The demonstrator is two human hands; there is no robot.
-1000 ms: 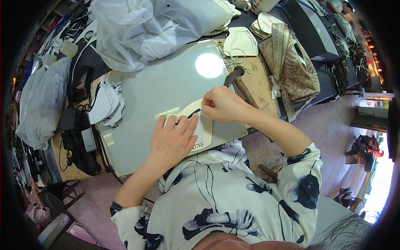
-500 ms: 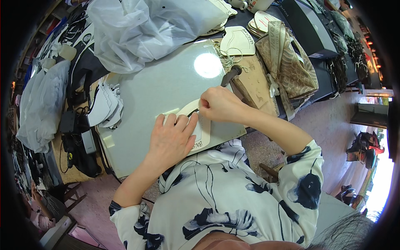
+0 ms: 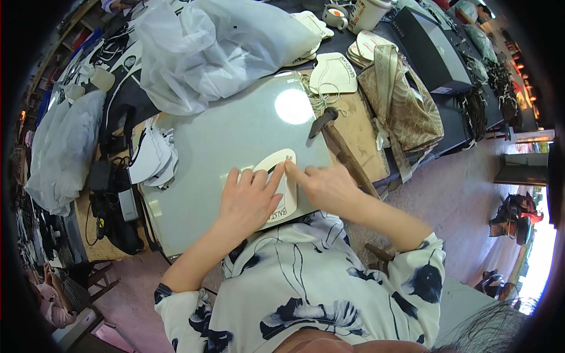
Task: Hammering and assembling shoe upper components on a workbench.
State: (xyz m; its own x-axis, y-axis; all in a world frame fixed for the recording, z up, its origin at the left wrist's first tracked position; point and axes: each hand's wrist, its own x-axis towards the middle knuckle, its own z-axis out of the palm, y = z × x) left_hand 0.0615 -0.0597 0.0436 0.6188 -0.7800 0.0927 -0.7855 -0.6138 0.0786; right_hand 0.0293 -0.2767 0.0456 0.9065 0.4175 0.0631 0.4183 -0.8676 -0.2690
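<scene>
A cream, flat, curved piece with dark lettering lies near the front edge of a smooth grey-green board. My left hand rests on it with fingers spread, pressing it down. My right hand touches the piece's far part with its index finger stretched out, while the other fingers curl loosely. A short dark strip or slot shows between the two hands; what it is, I cannot make out. Just beyond my right hand lies a hammer with a wooden handle.
White cut pieces are stacked at the board's left. A large translucent plastic bag covers the back. Farther right are another cream piece over tangled string, a patterned brown bag and a black box. Black cords hang at left.
My right hand has gone from a closed pinch on the piece to a stretched index finger, and moved slightly right and nearer. The left hand still lies on the piece. The view has shifted slightly.
</scene>
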